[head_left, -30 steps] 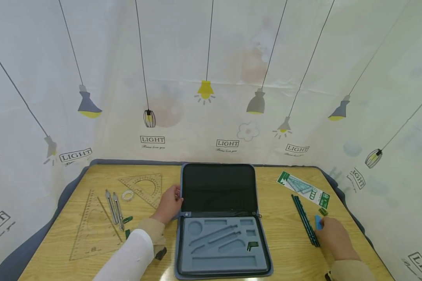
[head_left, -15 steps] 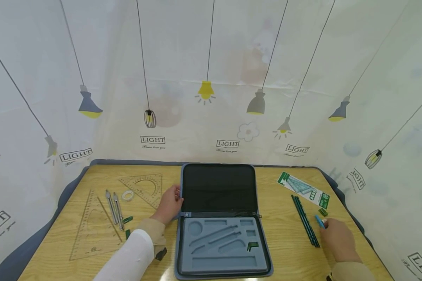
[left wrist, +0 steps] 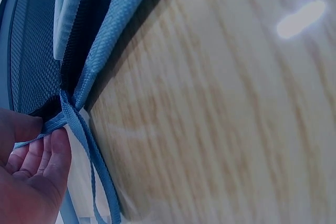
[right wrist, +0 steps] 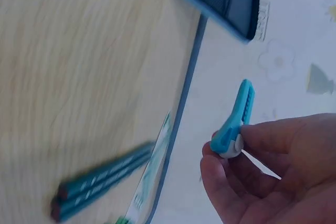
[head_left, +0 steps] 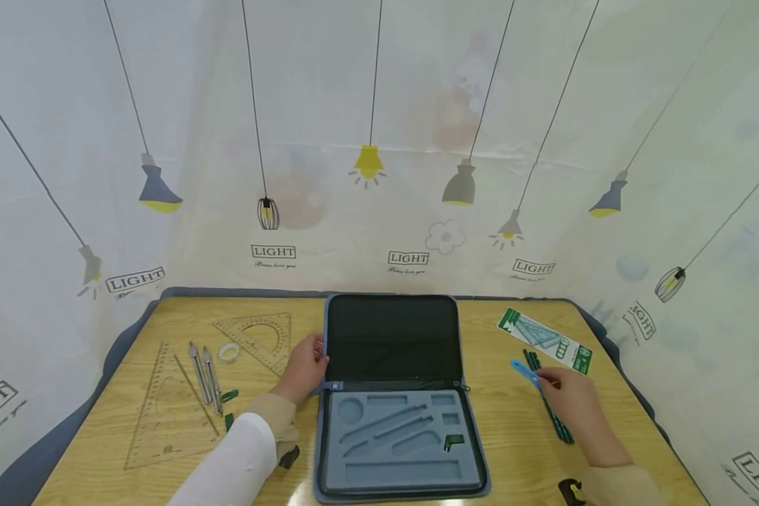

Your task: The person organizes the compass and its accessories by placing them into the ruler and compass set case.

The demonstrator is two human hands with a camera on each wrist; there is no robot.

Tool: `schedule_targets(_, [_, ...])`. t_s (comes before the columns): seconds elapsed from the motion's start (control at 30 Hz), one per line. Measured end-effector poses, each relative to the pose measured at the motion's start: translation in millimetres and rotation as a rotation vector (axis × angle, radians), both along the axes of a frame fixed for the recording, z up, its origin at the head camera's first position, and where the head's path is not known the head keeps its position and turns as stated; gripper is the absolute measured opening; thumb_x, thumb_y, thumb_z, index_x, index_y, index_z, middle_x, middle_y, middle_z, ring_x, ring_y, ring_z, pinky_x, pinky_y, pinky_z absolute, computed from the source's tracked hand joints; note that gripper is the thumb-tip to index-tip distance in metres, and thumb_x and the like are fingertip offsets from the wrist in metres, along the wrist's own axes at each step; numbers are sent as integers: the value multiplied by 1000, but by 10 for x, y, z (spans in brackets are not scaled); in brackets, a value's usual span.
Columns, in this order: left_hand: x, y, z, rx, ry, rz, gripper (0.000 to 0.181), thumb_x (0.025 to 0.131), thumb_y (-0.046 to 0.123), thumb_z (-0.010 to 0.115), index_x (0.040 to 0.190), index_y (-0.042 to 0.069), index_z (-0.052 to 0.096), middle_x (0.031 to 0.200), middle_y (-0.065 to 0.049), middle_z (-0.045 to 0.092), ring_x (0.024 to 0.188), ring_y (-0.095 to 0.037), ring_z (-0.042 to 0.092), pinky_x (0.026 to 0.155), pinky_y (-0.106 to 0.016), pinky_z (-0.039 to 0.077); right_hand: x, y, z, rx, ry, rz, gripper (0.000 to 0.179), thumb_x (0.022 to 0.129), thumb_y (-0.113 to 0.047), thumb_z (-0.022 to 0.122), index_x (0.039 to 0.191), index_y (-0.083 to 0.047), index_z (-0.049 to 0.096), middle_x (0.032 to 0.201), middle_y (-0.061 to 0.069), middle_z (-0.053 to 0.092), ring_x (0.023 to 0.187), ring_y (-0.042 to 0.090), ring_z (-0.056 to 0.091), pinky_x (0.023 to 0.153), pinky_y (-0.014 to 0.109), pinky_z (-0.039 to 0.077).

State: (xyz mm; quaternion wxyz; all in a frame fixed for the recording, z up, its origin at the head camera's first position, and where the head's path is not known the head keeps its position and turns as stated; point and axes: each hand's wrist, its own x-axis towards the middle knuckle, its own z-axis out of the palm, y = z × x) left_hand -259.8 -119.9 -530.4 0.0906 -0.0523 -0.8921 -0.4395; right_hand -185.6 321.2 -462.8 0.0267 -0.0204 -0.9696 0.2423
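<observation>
A blue zip case (head_left: 395,337) lies unfolded at the table's middle, its lid tilted up behind a grey-blue foam insert (head_left: 405,481) with shaped recesses. My left hand (head_left: 303,367) grips the lid's left edge. In the left wrist view, the thumb (left wrist: 23,127) lies on the inner side of that edge and the fingers lie beneath. My right hand (head_left: 575,404) pinches a small blue utility knife (right wrist: 236,121) between thumb and fingertips, above dark green pencils (head_left: 555,414). In one recess of the foam sits a small dark green piece (head_left: 453,441).
To the left lie two clear set squares (head_left: 164,422), two metal compasses (head_left: 211,379), a white tape roll (head_left: 229,352) and small green pieces (head_left: 230,396). A green-and-white ruler packet (head_left: 547,341) lies at back right. A printed curtain (head_left: 329,140) surrounds the table.
My right hand has lifted the utility knife from the table beside the pencils and moved it left and away from me, over the pencils. The left hand stays on the lid.
</observation>
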Motion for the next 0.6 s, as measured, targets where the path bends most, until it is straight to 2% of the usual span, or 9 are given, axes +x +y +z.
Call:
schedule_targets(0.13, [-3, -3, -10, 2, 5, 2, 34, 81, -8, 62, 114, -8, 55, 90, -15, 60, 79, -23, 58, 72, -35, 50, -5, -231, 11, -47, -8, 69, 24, 91, -8, 58, 111, 4, 65, 91, 16, 69, 75, 23, 64, 60, 34, 50])
schedule_targets(0.27, [-3, 4, 4, -5, 6, 3, 34, 81, -8, 62, 114, -7, 55, 90, -15, 60, 78, -22, 58, 72, -35, 50, -11, -423, 18, -52, -14, 122, 20, 90, -7, 60, 106, 0, 68, 93, 13, 69, 80, 24, 65, 65, 37, 52])
schedule_targets(0.37, [-2, 9, 7, -8, 8, 4, 33, 81, -8, 62, 114, -7, 55, 89, -15, 60, 78, -22, 58, 72, -35, 50, -19, -541, 26, -59, -51, 147, 20, 90, -7, 60, 106, -1, 69, 97, 14, 69, 85, 25, 64, 67, 37, 52])
schedule_targets(0.6, [9, 4, 0, 1, 18, 2, 34, 80, -9, 61, 113, -8, 54, 89, -16, 59, 77, -23, 58, 71, -35, 49, -37, -785, -17, -113, -120, 184, 15, 88, -5, 62, 99, -5, 72, 92, 7, 69, 74, 15, 57, 61, 30, 46])
